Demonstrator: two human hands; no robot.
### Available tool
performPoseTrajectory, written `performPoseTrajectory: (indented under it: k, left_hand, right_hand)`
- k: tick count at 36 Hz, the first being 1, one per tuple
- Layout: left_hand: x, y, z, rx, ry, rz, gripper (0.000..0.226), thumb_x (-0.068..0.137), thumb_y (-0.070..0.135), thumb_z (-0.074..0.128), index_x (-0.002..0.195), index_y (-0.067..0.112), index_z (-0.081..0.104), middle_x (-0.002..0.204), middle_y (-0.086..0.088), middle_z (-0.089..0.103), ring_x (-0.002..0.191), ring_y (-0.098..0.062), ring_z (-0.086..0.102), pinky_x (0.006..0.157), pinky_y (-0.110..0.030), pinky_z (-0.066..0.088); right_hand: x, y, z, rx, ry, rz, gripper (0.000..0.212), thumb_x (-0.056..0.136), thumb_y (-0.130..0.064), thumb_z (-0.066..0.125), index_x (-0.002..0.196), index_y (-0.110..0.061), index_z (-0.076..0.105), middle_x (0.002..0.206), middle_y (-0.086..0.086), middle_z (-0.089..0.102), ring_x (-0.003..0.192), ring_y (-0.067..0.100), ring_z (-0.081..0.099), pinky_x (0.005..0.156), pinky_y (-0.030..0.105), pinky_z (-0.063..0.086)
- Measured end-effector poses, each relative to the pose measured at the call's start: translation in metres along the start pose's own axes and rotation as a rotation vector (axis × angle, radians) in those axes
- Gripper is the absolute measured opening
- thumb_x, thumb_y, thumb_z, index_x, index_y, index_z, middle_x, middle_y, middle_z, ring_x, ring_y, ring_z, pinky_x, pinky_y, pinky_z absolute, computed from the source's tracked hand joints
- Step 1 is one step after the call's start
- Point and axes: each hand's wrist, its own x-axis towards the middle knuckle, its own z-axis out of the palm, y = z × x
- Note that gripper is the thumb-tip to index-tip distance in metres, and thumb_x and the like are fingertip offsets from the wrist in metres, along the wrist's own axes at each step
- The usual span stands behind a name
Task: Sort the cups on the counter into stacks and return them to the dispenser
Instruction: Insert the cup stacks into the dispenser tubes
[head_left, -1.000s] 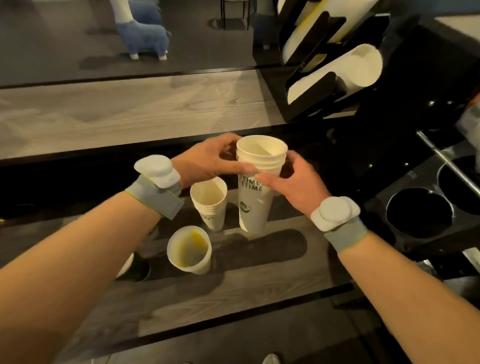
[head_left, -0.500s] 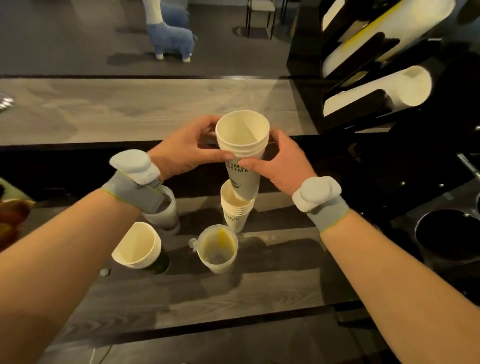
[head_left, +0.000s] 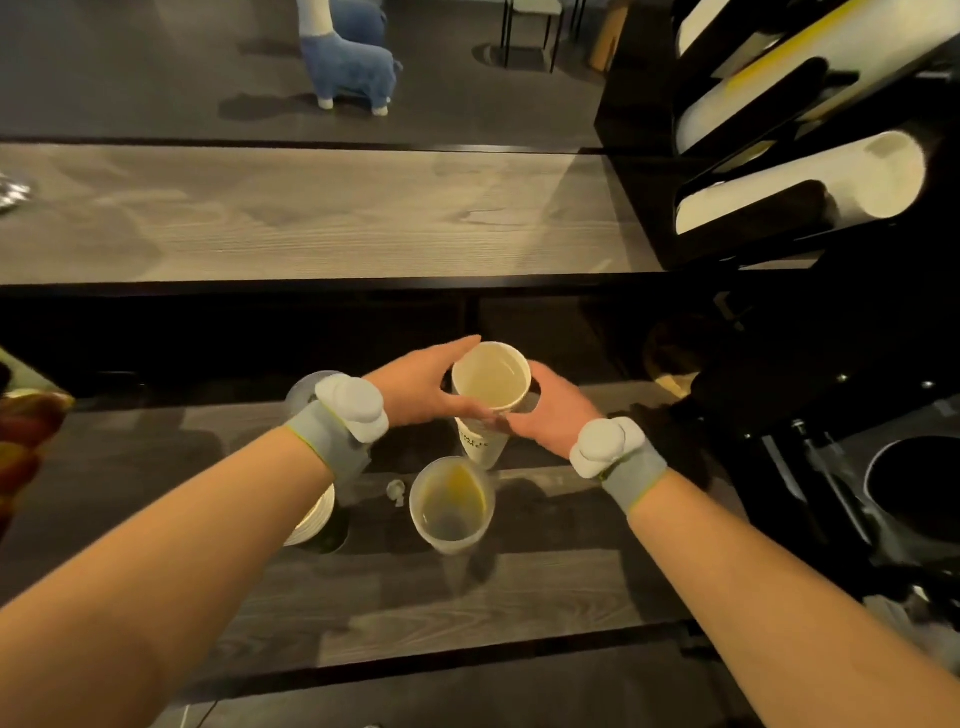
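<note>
Both hands grip a stack of white paper cups (head_left: 491, 382) near its rim, my left hand (head_left: 421, 387) on its left side and my right hand (head_left: 550, 415) on its right. The stack sits nested in a shorter white cup stack (head_left: 483, 447) standing on the dark counter (head_left: 545, 597). A clear plastic cup (head_left: 451, 506) with a yellow patch inside stands just in front. Under my left forearm a white cup stack with a dark base (head_left: 319, 525) is partly hidden. The black dispenser (head_left: 753, 208) at upper right holds white cup stacks (head_left: 810, 182) in slanted slots.
A raised wooden ledge (head_left: 311, 213) runs behind the counter. A clear cup (head_left: 306, 395) peeks out behind my left wrist. Round black openings (head_left: 919, 483) lie at the right. A small clear bit (head_left: 396, 491) lies by the plastic cup. A blue animal figure (head_left: 353, 62) stands on the floor.
The held stack has come down from above the shorter stack and now sits nested in it. Both hands lowered with it, and the view tilted up.
</note>
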Motion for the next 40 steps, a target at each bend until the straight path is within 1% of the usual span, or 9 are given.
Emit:
performPoseTrajectory:
  k: [10, 14, 16, 19, 22, 28, 34, 37, 40]
  left_hand:
    - [0.013, 0.006, 0.015, 0.021, 0.015, 0.033, 0.092, 0.081, 0.042, 0.076, 0.153, 0.028, 0.020, 0.148, 0.001, 0.046, 0.134, -0.020, 0.047, 0.109, -0.037, 0.041]
    - [0.014, 0.006, 0.023, -0.078, -0.033, -0.019, 0.099, 0.082, 0.038, 0.077, 0.153, 0.036, 0.009, 0.147, 0.003, 0.045, 0.132, -0.020, 0.048, 0.106, -0.037, 0.043]
    - [0.014, 0.009, 0.026, -0.079, -0.006, 0.000, 0.098, 0.081, 0.037, 0.078, 0.153, 0.038, 0.010, 0.147, 0.004, 0.046, 0.133, -0.020, 0.048, 0.106, -0.036, 0.042]
    - [0.010, 0.015, 0.016, -0.153, 0.071, 0.045, 0.097, 0.079, 0.037, 0.079, 0.153, 0.038, 0.016, 0.149, 0.008, 0.044, 0.134, -0.016, 0.045, 0.106, -0.033, 0.040]
    - [0.005, 0.033, -0.004, -0.252, 0.082, 0.096, 0.094, 0.077, 0.045, 0.078, 0.152, 0.040, 0.022, 0.145, 0.009, 0.048, 0.129, -0.012, 0.049, 0.110, -0.038, 0.042]
    - [-0.001, 0.080, -0.034, -0.459, 0.046, 0.182, 0.064, 0.084, 0.057, 0.067, 0.142, 0.045, 0.042, 0.135, 0.018, 0.056, 0.122, -0.011, 0.056, 0.103, -0.043, 0.050]
    - [-0.013, 0.139, -0.042, -0.620, 0.059, 0.233, 0.066, 0.085, 0.056, 0.058, 0.144, 0.031, 0.042, 0.137, 0.004, 0.058, 0.124, -0.019, 0.057, 0.100, -0.042, 0.053]
    - [-0.020, 0.161, -0.046, -0.684, 0.059, 0.241, 0.072, 0.076, 0.060, 0.073, 0.138, 0.033, 0.047, 0.134, 0.002, 0.061, 0.122, -0.022, 0.060, 0.101, -0.044, 0.051]
    - [-0.023, 0.180, -0.041, -0.678, -0.010, 0.264, 0.097, 0.060, 0.044, 0.087, 0.143, 0.037, 0.038, 0.134, 0.003, 0.061, 0.123, -0.019, 0.060, 0.101, -0.047, 0.051]
  right_hand:
    - [0.003, 0.028, 0.009, 0.115, -0.025, 0.136, 0.082, 0.076, -0.028, 0.083, 0.144, -0.023, 0.037, 0.135, -0.001, 0.054, 0.124, 0.018, 0.051, 0.093, 0.033, 0.048]
    - [0.000, 0.044, 0.020, 0.159, -0.133, 0.145, 0.079, 0.078, -0.004, 0.079, 0.144, -0.010, 0.037, 0.136, 0.009, 0.053, 0.125, 0.025, 0.051, 0.082, 0.016, 0.050]
    - [0.000, 0.047, 0.022, 0.088, -0.062, 0.130, 0.071, 0.078, -0.015, 0.080, 0.138, -0.012, 0.044, 0.133, 0.010, 0.056, 0.124, 0.027, 0.053, 0.095, 0.026, 0.047]
    - [0.001, 0.042, 0.016, 0.178, 0.019, 0.092, 0.068, 0.074, -0.006, 0.082, 0.131, -0.019, 0.048, 0.125, 0.005, 0.058, 0.123, 0.023, 0.053, 0.099, 0.040, 0.045]
    - [-0.010, 0.026, -0.008, 0.258, 0.063, 0.083, 0.072, 0.073, -0.021, 0.085, 0.135, -0.019, 0.048, 0.117, -0.006, 0.058, 0.108, 0.010, 0.052, 0.087, 0.029, 0.044]
    - [-0.047, 0.004, -0.059, 0.269, 0.219, -0.030, 0.063, 0.072, -0.042, 0.082, 0.124, -0.031, 0.047, 0.112, -0.018, 0.058, 0.101, -0.002, 0.055, 0.083, 0.021, 0.047]
    - [-0.092, -0.019, -0.104, 0.398, 0.326, -0.071, 0.065, 0.072, -0.052, 0.078, 0.122, -0.034, 0.042, 0.117, -0.015, 0.060, 0.105, 0.001, 0.058, 0.086, 0.025, 0.049]
    - [-0.111, -0.025, -0.123, 0.406, 0.371, -0.084, 0.063, 0.070, -0.063, 0.072, 0.119, -0.034, 0.045, 0.114, -0.014, 0.064, 0.103, 0.006, 0.063, 0.088, 0.031, 0.053]
    - [-0.121, -0.031, -0.134, 0.427, 0.403, -0.098, 0.063, 0.068, -0.072, 0.066, 0.115, -0.034, 0.050, 0.110, -0.013, 0.067, 0.100, 0.006, 0.065, 0.090, 0.036, 0.054]
